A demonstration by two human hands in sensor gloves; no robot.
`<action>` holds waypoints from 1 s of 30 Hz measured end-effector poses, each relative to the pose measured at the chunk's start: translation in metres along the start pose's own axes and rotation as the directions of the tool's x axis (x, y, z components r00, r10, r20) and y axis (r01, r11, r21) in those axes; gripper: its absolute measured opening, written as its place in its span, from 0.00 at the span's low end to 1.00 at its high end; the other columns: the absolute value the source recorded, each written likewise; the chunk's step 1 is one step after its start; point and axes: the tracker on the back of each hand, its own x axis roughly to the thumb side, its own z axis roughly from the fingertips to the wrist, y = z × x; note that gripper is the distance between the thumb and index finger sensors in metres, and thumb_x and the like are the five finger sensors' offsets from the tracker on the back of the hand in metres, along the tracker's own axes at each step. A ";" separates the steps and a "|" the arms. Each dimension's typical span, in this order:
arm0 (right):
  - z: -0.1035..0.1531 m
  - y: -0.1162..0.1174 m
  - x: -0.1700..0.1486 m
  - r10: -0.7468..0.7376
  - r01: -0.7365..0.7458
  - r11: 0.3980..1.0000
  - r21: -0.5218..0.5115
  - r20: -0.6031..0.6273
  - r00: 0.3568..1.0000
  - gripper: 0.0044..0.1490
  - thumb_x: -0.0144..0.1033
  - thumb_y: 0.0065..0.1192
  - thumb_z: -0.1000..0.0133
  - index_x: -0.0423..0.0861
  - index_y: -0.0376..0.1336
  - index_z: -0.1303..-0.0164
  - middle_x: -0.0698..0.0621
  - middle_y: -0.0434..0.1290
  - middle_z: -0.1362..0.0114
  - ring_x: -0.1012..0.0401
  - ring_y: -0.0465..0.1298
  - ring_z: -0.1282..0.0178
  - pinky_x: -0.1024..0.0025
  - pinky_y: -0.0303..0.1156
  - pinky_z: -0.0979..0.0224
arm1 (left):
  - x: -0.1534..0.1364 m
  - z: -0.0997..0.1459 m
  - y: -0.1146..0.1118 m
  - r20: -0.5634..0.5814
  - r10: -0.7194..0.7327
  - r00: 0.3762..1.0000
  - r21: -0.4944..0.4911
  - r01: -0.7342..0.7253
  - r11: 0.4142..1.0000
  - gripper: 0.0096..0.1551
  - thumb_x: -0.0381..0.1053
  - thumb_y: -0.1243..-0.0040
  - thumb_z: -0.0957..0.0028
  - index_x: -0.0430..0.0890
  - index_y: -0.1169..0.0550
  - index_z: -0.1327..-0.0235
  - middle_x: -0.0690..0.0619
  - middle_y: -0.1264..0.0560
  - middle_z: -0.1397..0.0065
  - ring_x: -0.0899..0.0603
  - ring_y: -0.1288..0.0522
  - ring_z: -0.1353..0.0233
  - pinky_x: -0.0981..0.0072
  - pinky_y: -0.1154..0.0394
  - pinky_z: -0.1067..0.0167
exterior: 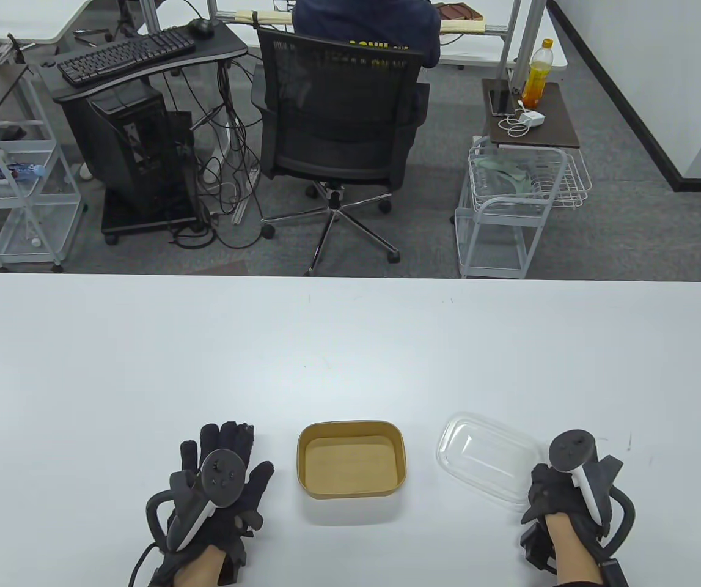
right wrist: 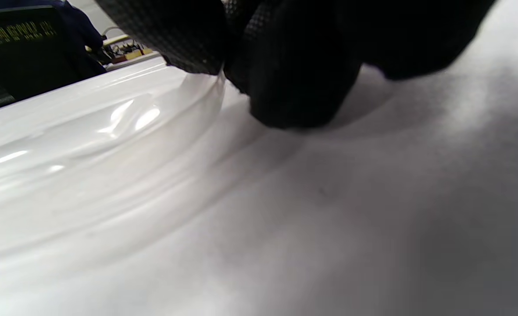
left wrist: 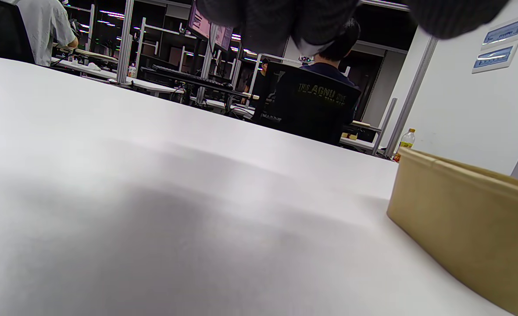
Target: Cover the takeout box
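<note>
Now takeout box (exterior: 352, 458) sits uncovered between both hands

Setting: an office or lab workspace. Indicators: a white work table (exterior: 350, 342) on grey carpet; a mesh swivel chair (exterior: 338, 122) with a seated person; a computer desk carrying a keyboard (exterior: 127, 55), with a tower PC (exterior: 136, 147) and loose cables below; wire trolleys (exterior: 509, 208); aluminium frame posts (left wrist: 125, 41).

3 cams: 1 overhead, 2 wrist-level

Table view looks down on white table (exterior: 350, 342) w/ office behind. Left wrist view skims tabletop, close beside kraft box (left wrist: 469, 228), also in table view. Right wrist view v. close on clear lid (right wrist: 87, 166).
</note>
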 end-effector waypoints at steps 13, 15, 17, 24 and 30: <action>0.010 -0.023 -0.007 -0.397 0.414 0.902 -0.118 0.146 0.906 0.25 0.38 0.67 0.41 0.32 0.68 0.44 0.44 0.85 0.53 0.62 0.91 0.67 0.67 0.91 0.67 | -0.002 0.000 -0.001 -0.010 0.011 1.000 -0.001 -0.011 1.000 0.44 0.78 0.49 0.61 0.67 0.35 0.27 0.63 0.39 0.12 0.51 0.48 0.11 0.60 0.59 0.19; 0.014 -0.028 -0.005 -0.427 0.453 0.881 -0.135 0.185 0.885 0.26 0.37 0.67 0.41 0.31 0.68 0.43 0.44 0.85 0.53 0.61 0.91 0.67 0.67 0.90 0.67 | -0.002 0.001 -0.001 -0.011 0.012 1.000 -0.002 -0.012 1.000 0.44 0.78 0.49 0.61 0.67 0.35 0.26 0.63 0.39 0.12 0.51 0.48 0.11 0.60 0.59 0.19; 0.019 -0.035 -0.001 -0.431 0.471 0.869 -0.150 0.240 0.870 0.26 0.37 0.67 0.41 0.31 0.68 0.43 0.44 0.85 0.53 0.62 0.91 0.67 0.67 0.90 0.67 | -0.001 0.001 -0.002 -0.010 0.014 1.000 -0.005 -0.014 1.000 0.44 0.78 0.49 0.61 0.67 0.34 0.27 0.63 0.39 0.12 0.51 0.48 0.11 0.60 0.59 0.19; 0.047 -0.042 0.030 -0.389 0.490 0.862 -0.133 0.447 0.806 0.26 0.36 0.67 0.41 0.29 0.69 0.43 0.43 0.85 0.54 0.62 0.90 0.68 0.67 0.90 0.68 | 0.013 0.000 -0.008 0.009 0.088 0.996 -0.052 -0.088 0.995 0.44 0.78 0.50 0.61 0.67 0.35 0.27 0.62 0.39 0.12 0.50 0.47 0.11 0.59 0.58 0.19; 0.075 -0.034 0.063 -0.348 0.466 0.883 -0.063 0.580 0.736 0.27 0.35 0.66 0.41 0.29 0.69 0.43 0.43 0.85 0.54 0.62 0.90 0.68 0.67 0.91 0.69 | 0.033 0.005 -0.005 0.052 0.211 0.976 -0.075 -0.207 0.975 0.45 0.79 0.51 0.61 0.66 0.35 0.26 0.61 0.34 0.14 0.48 0.41 0.13 0.59 0.50 0.18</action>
